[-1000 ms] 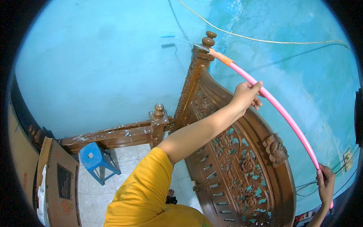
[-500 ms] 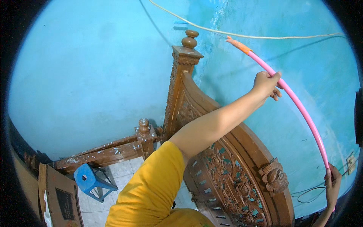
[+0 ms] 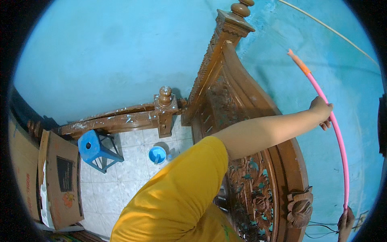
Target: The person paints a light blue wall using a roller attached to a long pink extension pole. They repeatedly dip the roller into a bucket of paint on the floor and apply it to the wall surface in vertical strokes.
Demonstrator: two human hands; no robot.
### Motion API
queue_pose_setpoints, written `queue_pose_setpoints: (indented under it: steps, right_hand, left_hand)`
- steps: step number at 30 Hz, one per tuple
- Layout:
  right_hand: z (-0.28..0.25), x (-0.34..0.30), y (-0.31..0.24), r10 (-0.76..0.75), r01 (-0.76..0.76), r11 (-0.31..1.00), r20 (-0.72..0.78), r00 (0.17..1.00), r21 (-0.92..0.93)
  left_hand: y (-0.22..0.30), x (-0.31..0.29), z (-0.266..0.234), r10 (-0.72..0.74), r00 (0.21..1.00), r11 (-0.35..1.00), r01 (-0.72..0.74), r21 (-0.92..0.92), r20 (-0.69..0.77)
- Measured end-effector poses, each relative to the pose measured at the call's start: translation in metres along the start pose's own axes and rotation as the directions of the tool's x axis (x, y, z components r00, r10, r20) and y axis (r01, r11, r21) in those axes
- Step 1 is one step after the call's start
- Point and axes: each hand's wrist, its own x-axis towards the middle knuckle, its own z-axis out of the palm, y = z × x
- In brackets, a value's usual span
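A long pink pole (image 3: 340, 145) with an orange, notched tip (image 3: 299, 62) slants upward in front of the turquoise wall at the right. It looks bowed in this wide view. My left hand (image 3: 321, 109) is closed round its upper part, the arm in a yellow sleeve stretched across a carved wooden headboard (image 3: 268, 117). Farther down, at the picture's lower right, my right hand (image 3: 346, 221) grips the pole's lower part. The tip sits close to the wall, below a pale cable; whether it touches the wall I cannot tell.
The headboard's tall post (image 3: 229, 30) and carved flower (image 3: 300, 207) stand left of the pole. A pale cable (image 3: 330, 30) crosses the upper wall. On the tiled floor are a blue stool (image 3: 90, 145), a blue bucket (image 3: 157, 154) and cardboard boxes (image 3: 60, 181). Dark wires hang at lower right.
The view has shifted, so the pole and both hands appear lower, with the left hand farther right. The blue bucket has come into view. Both hands keep their hold on the pole.
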Motion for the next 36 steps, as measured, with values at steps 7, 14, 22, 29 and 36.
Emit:
queue_pose_setpoints:
  steps: [7,14,22,29,36]
  right_hand:
    - [0.009,0.03,0.03,0.087,-0.092,0.99,0.058,0.995,0.108]
    - [0.046,0.053,-0.001,-0.331,0.305,0.939,-0.177,0.927,-0.158]
    - [0.076,0.091,-0.017,-0.189,0.154,0.963,-0.145,0.971,-0.22]
    - [0.141,0.116,0.026,-0.05,0.05,0.994,0.008,0.999,-0.093]
    - [0.237,0.148,0.06,0.141,-0.137,0.99,0.332,0.933,-0.036]
  left_hand:
    - [-0.035,0.024,-0.032,-0.374,0.923,0.927,0.368,0.075,0.09]
    - [-0.007,0.001,-0.075,-0.534,0.844,0.771,0.468,0.432,0.039]
    - [0.075,-0.066,-0.112,0.09,0.994,0.425,0.014,0.905,-0.057]
    - [0.066,-0.108,-0.146,0.503,0.862,0.429,-0.186,0.884,-0.063]
    - [0.02,-0.12,-0.149,0.464,0.879,0.237,-0.243,0.941,0.111]
